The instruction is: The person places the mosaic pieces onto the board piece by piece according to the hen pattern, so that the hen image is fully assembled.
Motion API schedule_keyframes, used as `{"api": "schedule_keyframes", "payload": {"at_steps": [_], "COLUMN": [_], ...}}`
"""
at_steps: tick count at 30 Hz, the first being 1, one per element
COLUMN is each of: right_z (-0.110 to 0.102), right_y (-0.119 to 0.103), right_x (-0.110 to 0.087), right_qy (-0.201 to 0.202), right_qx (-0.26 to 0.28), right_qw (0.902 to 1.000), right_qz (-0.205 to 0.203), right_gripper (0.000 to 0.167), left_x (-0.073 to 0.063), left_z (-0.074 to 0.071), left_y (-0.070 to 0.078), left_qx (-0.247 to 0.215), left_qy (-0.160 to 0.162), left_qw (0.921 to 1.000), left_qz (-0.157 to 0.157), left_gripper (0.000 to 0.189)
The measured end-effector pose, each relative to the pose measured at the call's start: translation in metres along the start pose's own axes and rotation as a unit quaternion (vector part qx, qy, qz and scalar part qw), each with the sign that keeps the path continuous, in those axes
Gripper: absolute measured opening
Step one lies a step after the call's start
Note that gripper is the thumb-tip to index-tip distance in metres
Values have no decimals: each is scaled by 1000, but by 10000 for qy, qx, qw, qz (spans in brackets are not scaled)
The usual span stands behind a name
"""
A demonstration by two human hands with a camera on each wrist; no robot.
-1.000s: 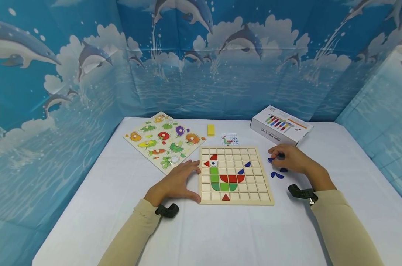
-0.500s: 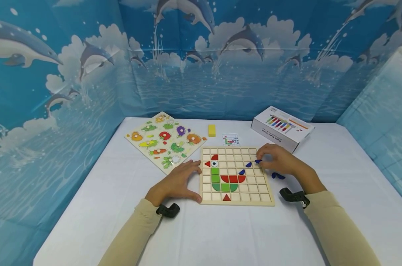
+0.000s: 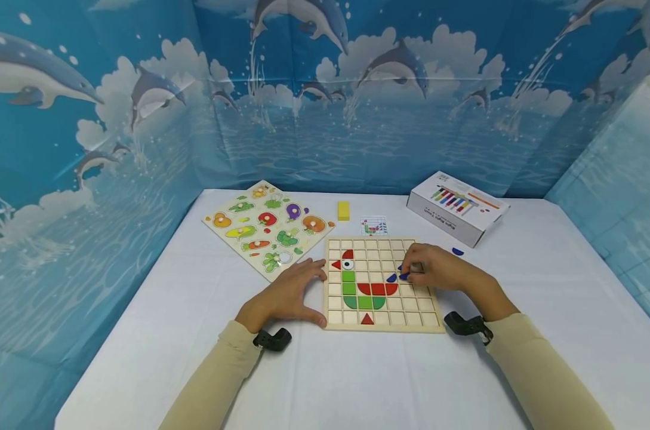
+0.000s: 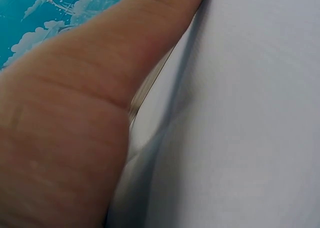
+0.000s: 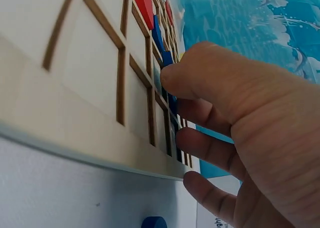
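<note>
A wooden grid board [image 3: 413, 304] lies on the white table, with red, green and blue pieces set in a bird shape. My left hand [image 3: 287, 294] rests at the board's left edge, thumb and fingers spread; in the left wrist view its thumb side [image 4: 75, 113] fills much of the frame. Over the right half of the board, my right hand [image 3: 437, 266] pinches a blue half-round piece [image 3: 404, 276] between thumb and fingers. Just left of it sits another blue piece [image 3: 391, 278]. A further one is mostly hidden behind the fingertips. In the right wrist view the thumb [image 5: 185, 78] covers part of the blue pieces.
A loose blue half-round piece [image 3: 457, 251] lies right of the board, near a white box [image 3: 445, 218]. Behind the board are a small pattern card [image 3: 374, 226] and a yellow block [image 3: 343, 211]. A vegetable puzzle board [image 3: 233, 248] lies at the left. Printed cloth walls enclose the table.
My right hand has moved left from the loose blue pieces at the right onto the board, bringing a blue half-round piece. My left hand has stayed at the board's edge.
</note>
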State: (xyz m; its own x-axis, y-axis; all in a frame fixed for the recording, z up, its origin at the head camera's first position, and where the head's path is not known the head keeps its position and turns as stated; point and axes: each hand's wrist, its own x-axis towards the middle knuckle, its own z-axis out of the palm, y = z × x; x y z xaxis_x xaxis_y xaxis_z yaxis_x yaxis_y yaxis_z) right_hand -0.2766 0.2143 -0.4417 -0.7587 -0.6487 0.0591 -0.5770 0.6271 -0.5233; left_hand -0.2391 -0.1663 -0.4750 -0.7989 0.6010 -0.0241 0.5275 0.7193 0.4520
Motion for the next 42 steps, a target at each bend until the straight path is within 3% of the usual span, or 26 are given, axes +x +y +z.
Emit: {"api": "schedule_keyframes", "payload": {"at_steps": [13, 22, 42], "right_z": [4, 4, 4], "right_y": [5, 3, 5], "right_x": [-2, -6, -7], "right_qy": [7, 4, 38], "right_qx": [277, 496, 584], "right_qw": [9996, 9985, 9978], "right_qz": [-93, 236, 323], "right_gripper": [19, 23, 23], "left_x": [0, 1, -1], "left_z": [-1, -2, -2], "left_y": [0, 0, 2], "left_qx": [-48, -30, -93], "left_qy": [22, -15, -17], "left_qw": [10000, 10000, 9999], "left_qz": [37, 15, -46], "left_gripper": [91, 92, 92]}}
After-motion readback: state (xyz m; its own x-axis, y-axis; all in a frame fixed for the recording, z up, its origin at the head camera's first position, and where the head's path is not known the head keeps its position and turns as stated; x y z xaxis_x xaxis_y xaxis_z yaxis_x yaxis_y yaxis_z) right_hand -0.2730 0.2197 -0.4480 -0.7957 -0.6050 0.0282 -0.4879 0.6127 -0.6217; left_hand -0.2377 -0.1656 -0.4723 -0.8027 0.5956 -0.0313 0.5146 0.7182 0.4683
